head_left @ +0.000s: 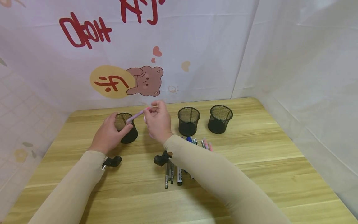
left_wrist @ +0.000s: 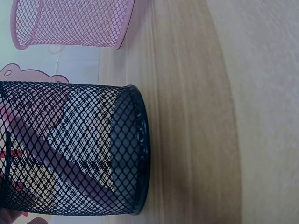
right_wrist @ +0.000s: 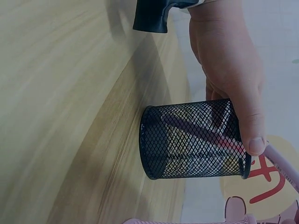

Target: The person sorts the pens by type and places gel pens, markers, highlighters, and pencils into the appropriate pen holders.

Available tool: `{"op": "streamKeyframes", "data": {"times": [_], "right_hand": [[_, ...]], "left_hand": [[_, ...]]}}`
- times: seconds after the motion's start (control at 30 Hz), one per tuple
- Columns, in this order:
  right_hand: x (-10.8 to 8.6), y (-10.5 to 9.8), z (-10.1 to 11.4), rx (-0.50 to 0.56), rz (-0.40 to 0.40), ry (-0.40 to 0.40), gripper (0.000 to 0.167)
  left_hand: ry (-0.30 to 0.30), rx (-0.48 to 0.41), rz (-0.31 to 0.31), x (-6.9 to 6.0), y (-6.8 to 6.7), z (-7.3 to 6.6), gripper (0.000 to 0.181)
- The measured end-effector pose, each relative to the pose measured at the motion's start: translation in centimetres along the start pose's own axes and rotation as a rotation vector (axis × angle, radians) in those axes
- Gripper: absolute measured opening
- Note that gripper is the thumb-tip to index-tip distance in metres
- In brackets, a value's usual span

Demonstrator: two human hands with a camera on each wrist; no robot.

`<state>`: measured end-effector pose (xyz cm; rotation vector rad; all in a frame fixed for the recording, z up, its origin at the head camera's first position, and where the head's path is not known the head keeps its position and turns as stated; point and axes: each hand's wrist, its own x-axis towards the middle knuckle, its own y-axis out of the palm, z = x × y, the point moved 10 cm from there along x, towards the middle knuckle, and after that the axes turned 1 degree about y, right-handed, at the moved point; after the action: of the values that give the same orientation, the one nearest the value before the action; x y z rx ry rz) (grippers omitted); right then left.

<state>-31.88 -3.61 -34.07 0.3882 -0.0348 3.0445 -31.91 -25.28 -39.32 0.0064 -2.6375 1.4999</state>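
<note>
My left hand (head_left: 107, 133) grips the rim of a black mesh pen cup (head_left: 130, 135) standing at the table's left, thumb on the near side. My right hand (head_left: 160, 121) pinches a lilac pen (head_left: 137, 115) with a pinkish end. This pen slants down to the cup's mouth. Through the mesh, the left wrist view shows a purple-pink pen (left_wrist: 60, 163) leaning inside the cup; whether it is the same one I cannot tell. A pink mesh cup (left_wrist: 74, 23) stands beside the black one, mostly hidden behind my right hand in the head view.
Two more black mesh cups, one in the middle (head_left: 188, 123) and one on the right (head_left: 220, 120), stand toward the table's back. Several pens and a black-capped marker (head_left: 179, 176) lie partly under my right forearm. A white printed cloth (head_left: 195, 46) hangs behind the table.
</note>
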Motion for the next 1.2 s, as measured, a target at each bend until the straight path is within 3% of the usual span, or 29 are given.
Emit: {"op": "streamKeyframes", "data": {"times": [0.43, 1.2], "right_hand": [[-0.6, 1.0, 0.9, -0.096, 0.06, -0.087, 0.029], [-1.1, 1.8, -0.3, -0.162, 0.14, -0.024, 0.027]], "left_hand": [[0.0, 0.007, -0.002, 0.0, 0.0, 0.0, 0.109], [0.0, -0.005, -0.008, 0.0, 0.0, 0.0, 0.109]]}}
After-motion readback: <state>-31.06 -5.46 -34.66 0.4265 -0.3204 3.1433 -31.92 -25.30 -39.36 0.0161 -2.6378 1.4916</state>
